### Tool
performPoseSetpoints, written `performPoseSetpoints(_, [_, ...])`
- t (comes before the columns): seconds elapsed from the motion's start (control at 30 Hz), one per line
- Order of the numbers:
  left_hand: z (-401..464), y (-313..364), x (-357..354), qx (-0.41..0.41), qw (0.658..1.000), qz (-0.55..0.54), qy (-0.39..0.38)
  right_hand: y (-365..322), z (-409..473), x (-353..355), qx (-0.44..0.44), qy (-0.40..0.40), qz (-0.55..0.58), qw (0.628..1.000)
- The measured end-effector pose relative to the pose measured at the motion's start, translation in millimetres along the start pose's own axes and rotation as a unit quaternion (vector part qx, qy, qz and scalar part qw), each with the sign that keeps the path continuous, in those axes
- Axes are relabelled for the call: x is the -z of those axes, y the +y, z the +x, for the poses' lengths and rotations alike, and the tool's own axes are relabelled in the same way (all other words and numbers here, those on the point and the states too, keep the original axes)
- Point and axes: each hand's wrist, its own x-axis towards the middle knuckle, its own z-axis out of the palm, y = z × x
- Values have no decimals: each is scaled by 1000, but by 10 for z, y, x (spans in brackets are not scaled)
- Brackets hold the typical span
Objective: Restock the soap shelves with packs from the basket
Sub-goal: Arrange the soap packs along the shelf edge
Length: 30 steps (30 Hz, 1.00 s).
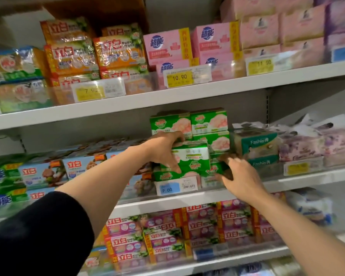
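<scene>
Mid-frame, the left hand [163, 150] gripped a green pack [189, 158] at the stack [207, 124]. The right hand [239, 176], fingers loosely curled, steadied its side. Next, probably, seating it squarely.

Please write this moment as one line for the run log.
step: placing pack | left hand: grips green pack | right hand: at pack's right end, grip unclear | place: middle shelf, above blue tag

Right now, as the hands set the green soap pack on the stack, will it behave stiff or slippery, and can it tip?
The green soap pack looks boxy with sharp edges, so probably stiff. Its glossy wrap may slide a little. The left hand grips it from above and the right hand steadies the side; it sits tilted on the packs below, so it could tip if released.
</scene>
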Motion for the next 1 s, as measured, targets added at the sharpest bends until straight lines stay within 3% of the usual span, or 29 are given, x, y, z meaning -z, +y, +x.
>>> performPoseSetpoints(0.1, [-16,-63,-42,4,999,-43,-3,9,-6,9,2,-5,-4,1000])
performPoseSetpoints(0.37, [-153,94,-38,81,991,-26,101,-9,-13,64,8,-10,8,1000])
performPoseSetpoints(0.47, [-111,240,-23,145,963,-191,127,-83,7,124,-17,-4,96,995])
performPoseSetpoints(0.53, [-102,374,-82,167,926,-300,154,-261,53,224,-71,27,281,957])
performPoseSetpoints(0.6, [-102,474,-163,146,934,-277,172,-484,141,351,-156,34,432,888])
performPoseSetpoints(0.67, [-152,501,-219,102,944,-275,148,-665,226,438,-263,12,462,847])
performPoseSetpoints(0.73, [-243,441,-238,33,943,-317,95,-724,279,458,-305,17,404,863])
performPoseSetpoints(0.8, [-363,307,-302,-17,959,-273,80,-711,305,473,-293,33,342,892])
performPoseSetpoints(0.87, [-495,110,-447,-14,980,-127,155,-715,351,515,-214,16,286,934])
performPoseSetpoints(0.93, [-669,-110,-685,-26,963,12,266,-782,456,589,-90,-30,209,973])
performPoseSetpoints(1.0, [-802,-315,-983,-36,952,61,298,-954,564,685,13,-74,129,989])
